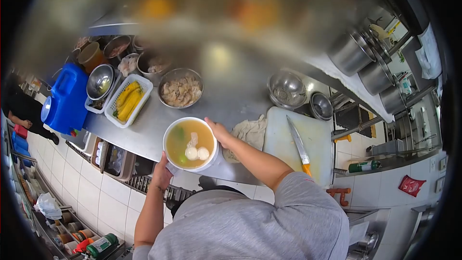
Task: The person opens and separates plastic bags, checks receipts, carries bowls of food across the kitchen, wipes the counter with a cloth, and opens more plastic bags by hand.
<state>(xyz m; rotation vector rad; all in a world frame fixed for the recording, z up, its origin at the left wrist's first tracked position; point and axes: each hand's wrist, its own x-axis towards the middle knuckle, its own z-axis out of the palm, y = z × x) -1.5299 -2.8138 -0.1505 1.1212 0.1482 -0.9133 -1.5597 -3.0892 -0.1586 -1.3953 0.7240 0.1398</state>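
Between my two hands is a round white tub [166,140] of cloudy yellow-brown broth [185,137]. Pale round balls [197,153], a whitish piece and something green show in the liquid. My left hand [162,173] grips the tub's lower left side, and my right hand [218,132] clasps its upper right side. The tub is at the counter's front edge, close to my body; whether it rests on the counter or is lifted, I cannot tell. A crumpled beige cloth [250,134] lies just right of my right hand. Fingers under the tub are partly hidden.
A knife [298,140] with an orange handle lies on the white cutting board [275,163]. Behind the tub stands a steel bowl of meat pieces [181,91]. Left are a white basket [126,124] with yellow contents and a blue jug [70,97]. A person [30,108] stands far left.
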